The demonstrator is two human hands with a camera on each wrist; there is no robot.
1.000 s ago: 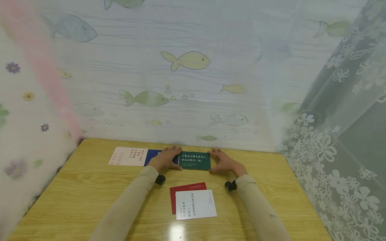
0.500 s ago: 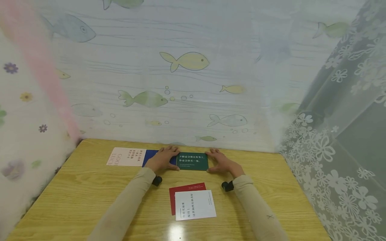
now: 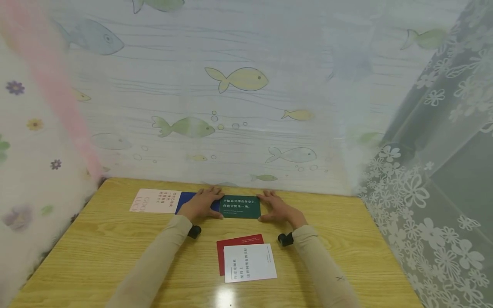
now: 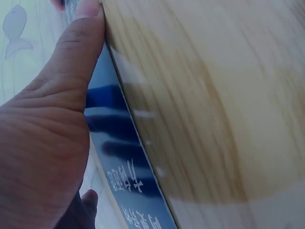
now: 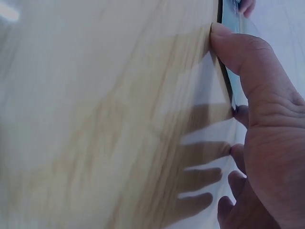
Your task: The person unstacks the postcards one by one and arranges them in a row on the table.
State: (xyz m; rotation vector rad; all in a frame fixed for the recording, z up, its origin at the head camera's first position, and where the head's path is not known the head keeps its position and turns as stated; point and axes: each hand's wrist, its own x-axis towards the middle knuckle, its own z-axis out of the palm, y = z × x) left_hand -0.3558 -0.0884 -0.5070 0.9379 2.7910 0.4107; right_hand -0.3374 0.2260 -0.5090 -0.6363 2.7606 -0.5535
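In the head view a green card (image 3: 240,207) with white writing lies flat near the table's far edge, between both hands. My left hand (image 3: 201,203) rests over a blue card (image 3: 187,198) and the green card's left end, thumb at the near edge and fingers toward the far edge. Spread at the green card's right end, my right hand (image 3: 280,208) touches it with thumb and fingertips. Left of the blue card lies a pink card (image 3: 154,201), in one row with the others. The left wrist view shows the blue card (image 4: 126,152) beneath the hand, partly hidden by it.
Nearer the front of the wooden table (image 3: 92,252), a white card (image 3: 252,263) overlaps a red card (image 3: 221,252). A fish-patterned curtain (image 3: 246,141) hangs just behind the far edge. Lace fabric (image 3: 435,239) hangs along the right side.
The row of pink, blue and green cards has slid left along the far edge, with both hands moving along. The white and red cards have stayed put.
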